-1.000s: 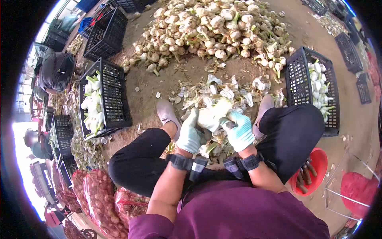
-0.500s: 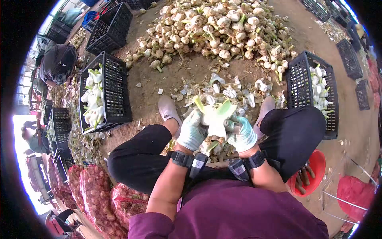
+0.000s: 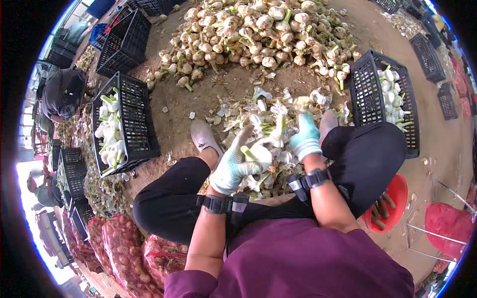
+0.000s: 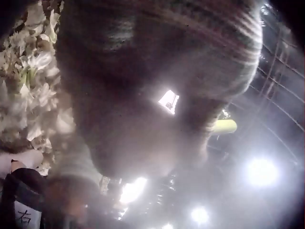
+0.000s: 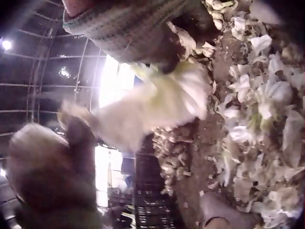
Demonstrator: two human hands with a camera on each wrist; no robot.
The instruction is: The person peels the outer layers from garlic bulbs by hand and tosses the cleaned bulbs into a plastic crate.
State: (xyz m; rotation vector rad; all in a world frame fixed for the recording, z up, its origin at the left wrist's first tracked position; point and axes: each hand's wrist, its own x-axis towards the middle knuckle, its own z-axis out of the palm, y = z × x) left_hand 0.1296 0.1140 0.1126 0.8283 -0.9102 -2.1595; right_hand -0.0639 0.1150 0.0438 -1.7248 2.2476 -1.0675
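Note:
In the head view the left hand (image 3: 232,168) grips a white garlic bulb (image 3: 262,155), its cut green stem pointing toward the thumb. The right hand (image 3: 305,135) is to its right over the peelings, fingers extended forward and thumb apart. White-green peel (image 3: 279,130) shows beside that thumb; whether they touch I cannot tell. In the left wrist view the glove (image 4: 157,62) fills most of the picture, a stem end (image 4: 225,126) sticking out past it. Blurred pale peel (image 5: 167,98) lies across the right wrist view, close under the upper glove (image 5: 128,36).
Peelings (image 3: 258,119) cover the ground between the feet, with a heap of garlic (image 3: 258,37) beyond. Crates holding white bulbs stand left (image 3: 140,121) and right (image 3: 364,92). A red basin (image 3: 397,196) is by the right knee, net sacks (image 3: 124,248) at lower left.
The hands have moved apart, the right one forward. The broad pale peel earlier between both hands is no longer stretched there; a rounded bulb now shows at the left hand. The head view has shifted slightly.

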